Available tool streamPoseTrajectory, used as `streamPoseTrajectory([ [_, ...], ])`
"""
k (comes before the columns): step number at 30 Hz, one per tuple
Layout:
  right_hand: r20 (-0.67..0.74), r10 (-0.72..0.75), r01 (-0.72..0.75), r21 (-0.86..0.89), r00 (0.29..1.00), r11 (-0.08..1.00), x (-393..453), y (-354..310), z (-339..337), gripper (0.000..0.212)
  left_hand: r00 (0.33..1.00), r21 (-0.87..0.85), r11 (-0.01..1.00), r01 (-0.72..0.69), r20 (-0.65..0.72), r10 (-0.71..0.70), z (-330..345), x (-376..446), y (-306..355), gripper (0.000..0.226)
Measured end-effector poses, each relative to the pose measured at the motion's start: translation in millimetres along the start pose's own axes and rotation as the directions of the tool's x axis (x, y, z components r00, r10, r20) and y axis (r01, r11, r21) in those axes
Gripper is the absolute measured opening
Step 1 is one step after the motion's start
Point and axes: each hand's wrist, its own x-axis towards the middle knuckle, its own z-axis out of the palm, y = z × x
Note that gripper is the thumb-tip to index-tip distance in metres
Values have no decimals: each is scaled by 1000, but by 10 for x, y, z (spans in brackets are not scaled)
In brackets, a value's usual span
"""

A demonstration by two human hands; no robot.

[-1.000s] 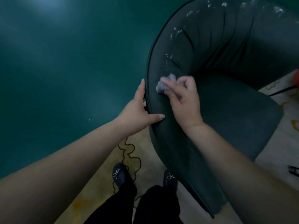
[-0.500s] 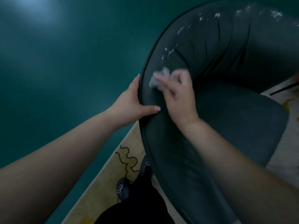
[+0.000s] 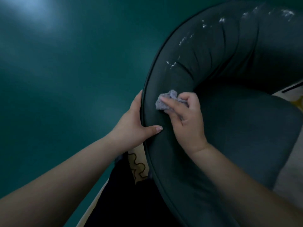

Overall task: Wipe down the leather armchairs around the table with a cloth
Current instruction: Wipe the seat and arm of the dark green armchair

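A dark green leather armchair (image 3: 229, 89) with a curved, tufted back fills the right side. White flecks dot the upper part of its backrest. My right hand (image 3: 188, 118) holds a small crumpled grey cloth (image 3: 165, 99) and presses it against the inner face of the backrest near the rim. My left hand (image 3: 132, 126) grips the chair's piped rim from outside, thumb lying on the inner face, fingers hidden behind the back.
A dark teal floor (image 3: 65, 79) spreads across the left. A pale rug with a dark wavy line (image 3: 137, 167) shows under the chair beside my dark trouser legs (image 3: 124, 202). A thin black chair leg (image 3: 293, 88) crosses the rug at far right.
The view has moved closer over the chair and my shoes have dropped out of sight. My right hand with the cloth stays near the rim of the backrest; my left hand keeps its grip.
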Motion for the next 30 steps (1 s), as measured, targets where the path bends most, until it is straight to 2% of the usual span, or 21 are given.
streamPoseTrajectory([
  [4,4,-55,55,-92,998,994,473,124,36,32,999,24,999,22,25,-23,-75,150,45,110],
  [8,-80,10,-15,-62,997,998,968,237,119,32,1000,75,997,-21,24,19,-210,451,149,117],
  [11,-95,60,-60,10,994,998,711,181,98,36,998,91,995,-40,51,36,-297,715,287,115],
  [15,-74,104,-104,3,992,995,484,105,71,38,982,76,995,-68,183,54,-355,887,328,106],
  [18,-90,95,-107,-135,991,985,918,151,83,33,980,72,995,-73,192,58,-350,884,289,106],
  [21,-157,137,-161,-150,978,976,1296,206,118,30,978,72,993,-88,197,73,-354,892,271,108],
  [24,-192,182,-206,-112,964,972,1132,118,146,36,974,57,994,-94,210,80,-359,900,254,107],
  [27,-152,178,-189,-59,972,980,713,-14,179,42,972,51,995,-90,223,76,-364,884,241,108],
  [30,-173,163,-186,-121,971,975,835,58,168,38,971,41,995,-87,227,75,-357,879,225,108],
])
